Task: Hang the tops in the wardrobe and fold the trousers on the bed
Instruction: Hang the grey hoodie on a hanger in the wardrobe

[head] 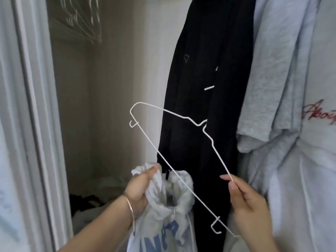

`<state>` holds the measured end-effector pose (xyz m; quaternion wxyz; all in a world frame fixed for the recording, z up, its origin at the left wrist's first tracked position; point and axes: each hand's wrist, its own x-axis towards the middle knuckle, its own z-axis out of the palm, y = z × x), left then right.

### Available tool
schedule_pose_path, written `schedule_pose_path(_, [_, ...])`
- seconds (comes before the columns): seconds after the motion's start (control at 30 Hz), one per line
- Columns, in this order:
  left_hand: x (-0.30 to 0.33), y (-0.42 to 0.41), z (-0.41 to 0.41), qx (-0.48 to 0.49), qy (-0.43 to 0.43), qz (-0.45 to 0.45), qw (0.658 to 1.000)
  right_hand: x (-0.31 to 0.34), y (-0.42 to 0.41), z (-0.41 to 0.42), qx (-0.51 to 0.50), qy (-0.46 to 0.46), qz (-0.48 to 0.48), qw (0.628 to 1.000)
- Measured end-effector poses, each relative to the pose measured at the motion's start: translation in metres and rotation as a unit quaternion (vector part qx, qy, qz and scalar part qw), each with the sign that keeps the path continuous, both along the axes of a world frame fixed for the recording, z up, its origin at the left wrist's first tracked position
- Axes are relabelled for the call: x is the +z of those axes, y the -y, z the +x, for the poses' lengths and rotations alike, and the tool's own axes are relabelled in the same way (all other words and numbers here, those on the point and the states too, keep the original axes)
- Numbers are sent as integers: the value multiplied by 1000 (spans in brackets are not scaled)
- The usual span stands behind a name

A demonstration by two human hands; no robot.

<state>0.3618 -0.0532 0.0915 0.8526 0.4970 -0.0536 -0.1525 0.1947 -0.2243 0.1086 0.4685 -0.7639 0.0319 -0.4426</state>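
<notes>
Head view, wardrobe interior. Left hand [139, 188]: closed in a fist around the bunched neck of a white top [163, 211] with blue lettering; the top hangs down from the fist toward the bottom edge, in front of the wardrobe opening; a thin bangle [130, 206] sits on the wrist. Right hand [245, 199]: thumb and fingers pinched on one sloping arm of a white wire hanger [174, 171], near its lower corner. Hanger: held tilted, long bar running diagonally from upper left to lower right, crossing just over the gathered opening of the top; small notch hooks show at both ends; the main hook lies against a black garment [203, 79] and is hard to make out. Black garment: hanging at centre. Grey T-shirt [283, 79] with red script: hanging just right of it, touching. Spare hangers [81, 17]: upper left, blurred. Door frame [34, 106]: white, left. Floor pile [87, 202]: dark and pale cloth, indistinct
</notes>
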Motion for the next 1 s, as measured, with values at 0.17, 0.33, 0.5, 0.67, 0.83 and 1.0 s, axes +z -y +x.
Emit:
schedule_pose_path(0.17, [-31,-13,-14,32,64,81,994,-45,7,-16,21,-85,10,996])
schedule_pose_path(0.33, [-57,-21,-23,108,57,100,987,-78,24,-29,92,-169,3,981])
schedule_pose_path(0.5, [-100,-32,-26,146,107,218,959,-82,12,-17,165,-306,43,937])
schedule_pose_path(0.67, [-129,-38,-34,118,121,303,938,-64,-16,11,98,-327,-2,940])
schedule_pose_path(0.83, [-125,-48,-38,51,130,298,944,-50,-26,38,64,-335,161,926])
schedule_pose_path(1.0, [-127,-69,-28,84,62,179,978,-66,-21,42,46,-354,260,897])
